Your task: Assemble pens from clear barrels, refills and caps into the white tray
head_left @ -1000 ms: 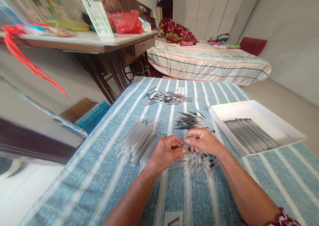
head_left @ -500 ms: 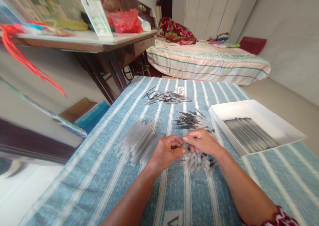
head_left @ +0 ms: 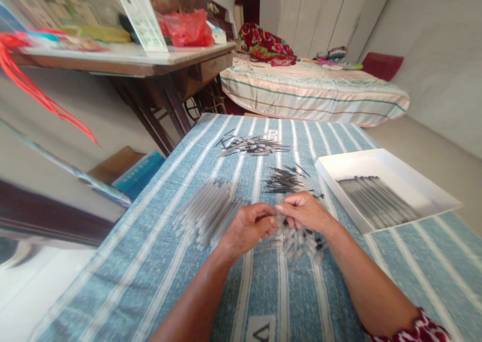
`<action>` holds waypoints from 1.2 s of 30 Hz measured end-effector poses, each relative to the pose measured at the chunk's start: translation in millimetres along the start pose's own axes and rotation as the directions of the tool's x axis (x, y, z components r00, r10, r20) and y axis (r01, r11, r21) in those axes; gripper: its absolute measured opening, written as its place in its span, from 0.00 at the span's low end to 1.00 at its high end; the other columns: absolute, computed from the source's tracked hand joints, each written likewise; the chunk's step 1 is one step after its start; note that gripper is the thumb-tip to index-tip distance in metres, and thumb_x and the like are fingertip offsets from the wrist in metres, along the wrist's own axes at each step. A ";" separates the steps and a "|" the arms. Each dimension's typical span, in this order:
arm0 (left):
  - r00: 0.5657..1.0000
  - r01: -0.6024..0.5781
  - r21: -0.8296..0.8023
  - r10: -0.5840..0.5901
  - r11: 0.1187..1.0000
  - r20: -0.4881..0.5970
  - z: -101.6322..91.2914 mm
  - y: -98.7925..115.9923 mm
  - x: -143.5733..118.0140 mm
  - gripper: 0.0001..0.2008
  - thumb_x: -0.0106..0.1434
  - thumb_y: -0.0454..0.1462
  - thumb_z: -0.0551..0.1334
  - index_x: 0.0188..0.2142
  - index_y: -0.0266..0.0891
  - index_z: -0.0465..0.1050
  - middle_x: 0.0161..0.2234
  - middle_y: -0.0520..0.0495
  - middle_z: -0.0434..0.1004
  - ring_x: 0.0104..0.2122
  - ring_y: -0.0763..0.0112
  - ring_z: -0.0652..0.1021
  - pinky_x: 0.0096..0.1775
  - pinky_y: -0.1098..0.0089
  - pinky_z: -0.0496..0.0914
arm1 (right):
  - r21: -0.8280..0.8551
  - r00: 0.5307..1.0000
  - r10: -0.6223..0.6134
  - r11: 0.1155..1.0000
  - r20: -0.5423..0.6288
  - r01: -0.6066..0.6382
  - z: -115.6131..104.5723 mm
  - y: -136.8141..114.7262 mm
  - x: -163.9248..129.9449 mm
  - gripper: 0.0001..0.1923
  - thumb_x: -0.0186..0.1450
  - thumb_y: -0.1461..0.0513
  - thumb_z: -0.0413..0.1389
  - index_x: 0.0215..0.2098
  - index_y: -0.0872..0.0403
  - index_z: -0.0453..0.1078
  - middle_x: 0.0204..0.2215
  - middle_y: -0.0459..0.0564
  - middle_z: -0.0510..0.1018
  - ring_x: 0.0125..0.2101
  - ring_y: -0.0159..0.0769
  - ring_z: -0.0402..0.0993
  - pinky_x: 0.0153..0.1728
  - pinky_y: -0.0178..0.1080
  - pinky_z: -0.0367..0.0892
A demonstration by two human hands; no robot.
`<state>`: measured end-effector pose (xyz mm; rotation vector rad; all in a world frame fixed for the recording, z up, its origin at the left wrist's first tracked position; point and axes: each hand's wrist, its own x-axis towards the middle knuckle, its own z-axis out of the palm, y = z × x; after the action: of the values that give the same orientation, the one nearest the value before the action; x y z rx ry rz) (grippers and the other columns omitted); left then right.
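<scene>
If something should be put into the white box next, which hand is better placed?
Probably the right hand: it is nearer the white box, which lies to its right. The left hand is farther away, beside the translucent tubes.

Short clear pieces (head_left: 299, 242) heaped loosely; grey tubes (head_left: 209, 214) piled parallel, left.

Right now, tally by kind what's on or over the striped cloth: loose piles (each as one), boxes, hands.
Loose piles: 4 (grey tubes, short clear pieces, thin dark rods, mixed thin pieces)
Boxes: 1 (white box with dark-cored tubes)
Hands: 2 (left hand, right hand)
Total: 7
</scene>
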<state>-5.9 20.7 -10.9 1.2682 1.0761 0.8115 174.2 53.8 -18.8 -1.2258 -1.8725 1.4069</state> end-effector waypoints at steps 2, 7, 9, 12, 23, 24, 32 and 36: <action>1.000 -0.002 0.009 0.002 1.000 0.000 -2.2 -0.9 0.5 0.05 0.53 0.32 0.59 0.31 0.36 0.71 0.22 0.52 0.74 0.20 0.75 0.72 0.23 0.75 0.63 | 0.004 1.000 0.008 1.000 -0.009 -0.008 -0.9 0.9 0.1 0.24 0.60 0.46 0.53 0.17 0.55 0.60 0.10 0.41 0.68 0.10 0.22 0.58 0.12 0.27 0.52; 0.999 -0.038 -0.030 0.038 0.999 -0.011 -2.6 -5.1 3.4 0.06 0.50 0.32 0.63 0.30 0.36 0.70 0.21 0.54 0.72 0.21 0.76 0.71 0.25 0.75 0.63 | 0.036 1.000 0.027 0.999 -0.009 -0.026 -0.1 2.4 0.6 0.24 0.59 0.46 0.53 0.16 0.55 0.60 0.10 0.41 0.68 0.09 0.22 0.58 0.12 0.27 0.52; 0.999 -0.050 -0.039 0.049 0.998 -0.017 -1.5 -5.8 4.3 0.06 0.48 0.31 0.64 0.29 0.35 0.70 0.20 0.55 0.71 0.20 0.78 0.70 0.24 0.76 0.61 | 0.036 1.000 0.027 0.999 -0.009 -0.027 0.1 1.9 0.6 0.25 0.59 0.46 0.53 0.16 0.55 0.60 0.10 0.41 0.68 0.09 0.22 0.58 0.12 0.27 0.52; 0.997 -0.074 -0.016 0.074 0.997 -0.016 -0.4 -5.7 4.8 0.06 0.47 0.30 0.64 0.27 0.35 0.70 0.20 0.55 0.70 0.20 0.79 0.68 0.24 0.76 0.59 | 0.029 1.000 0.001 1.000 -0.006 -0.001 -0.8 0.7 0.4 0.24 0.59 0.46 0.53 0.17 0.56 0.61 0.11 0.41 0.69 0.10 0.22 0.59 0.13 0.27 0.54; 0.996 -0.081 0.050 0.082 0.995 -0.023 -0.5 -7.6 4.5 0.04 0.49 0.31 0.63 0.28 0.35 0.70 0.20 0.55 0.71 0.19 0.78 0.69 0.23 0.76 0.60 | -0.037 0.999 -0.024 0.999 0.029 0.025 -1.2 -0.7 0.1 0.20 0.59 0.50 0.56 0.20 0.56 0.64 0.14 0.41 0.69 0.12 0.23 0.62 0.14 0.28 0.55; 0.996 -0.081 0.056 0.082 0.995 -0.024 -1.3 -7.5 4.6 0.04 0.50 0.32 0.63 0.28 0.35 0.70 0.20 0.54 0.72 0.20 0.77 0.70 0.23 0.76 0.61 | -0.034 0.999 -0.025 0.999 0.024 0.026 -1.9 -0.3 -0.1 0.19 0.59 0.50 0.56 0.20 0.56 0.64 0.14 0.41 0.70 0.12 0.24 0.62 0.14 0.28 0.55; 0.998 -0.067 0.171 0.064 0.983 0.018 -11.7 -6.9 4.3 0.03 0.53 0.34 0.60 0.27 0.36 0.72 0.21 0.53 0.72 0.20 0.75 0.72 0.24 0.74 0.64 | 0.025 0.995 -0.026 0.999 -0.101 0.029 -12.1 2.4 -1.3 0.19 0.57 0.50 0.58 0.20 0.56 0.65 0.13 0.42 0.71 0.12 0.23 0.61 0.15 0.28 0.55; 0.999 -0.024 0.200 0.015 0.979 0.048 -10.8 -7.4 3.6 0.02 0.53 0.33 0.59 0.27 0.37 0.71 0.20 0.53 0.72 0.20 0.75 0.72 0.24 0.75 0.63 | 0.046 0.993 -0.027 0.998 -0.112 0.032 -9.4 3.2 0.0 0.19 0.57 0.50 0.58 0.20 0.56 0.64 0.13 0.42 0.71 0.12 0.24 0.61 0.14 0.28 0.55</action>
<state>-15.5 26.6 -18.5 1.4622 1.1313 0.6977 182.9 58.5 -18.6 -1.2231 -1.7652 1.3322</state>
